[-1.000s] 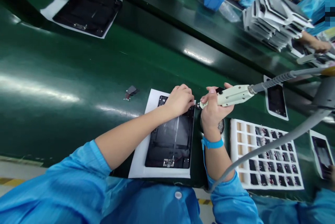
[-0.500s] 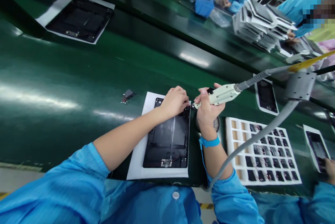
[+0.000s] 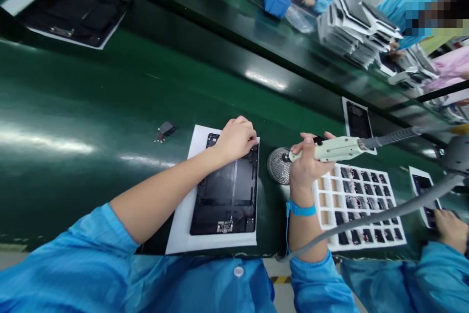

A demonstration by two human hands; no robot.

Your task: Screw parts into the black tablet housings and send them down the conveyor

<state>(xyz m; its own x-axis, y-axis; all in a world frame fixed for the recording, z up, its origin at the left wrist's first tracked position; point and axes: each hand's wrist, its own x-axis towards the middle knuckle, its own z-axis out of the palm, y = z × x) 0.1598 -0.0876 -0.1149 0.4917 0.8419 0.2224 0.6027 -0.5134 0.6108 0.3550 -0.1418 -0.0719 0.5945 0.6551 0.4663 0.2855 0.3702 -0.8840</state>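
Left hand (image 3: 236, 139) on far right corner of black tablet (image 3: 223, 200), fingers (image 3: 245, 132) bent over its edge; whether gripping, cannot tell. Tablet flat on white sheet (image 3: 178, 242), on green conveyor belt (image 3: 73, 108). Right hand (image 3: 306, 164), fingers (image 3: 308, 143) closed round cream electric screwdriver (image 3: 330, 151), tip pointing left, over edge of round metal dish (image 3: 276, 165), just right of tablet. White grid tray (image 3: 357, 205) with black parts further right. Co-worker's hand (image 3: 450, 227) at far right, beside another tablet (image 3: 421, 188).
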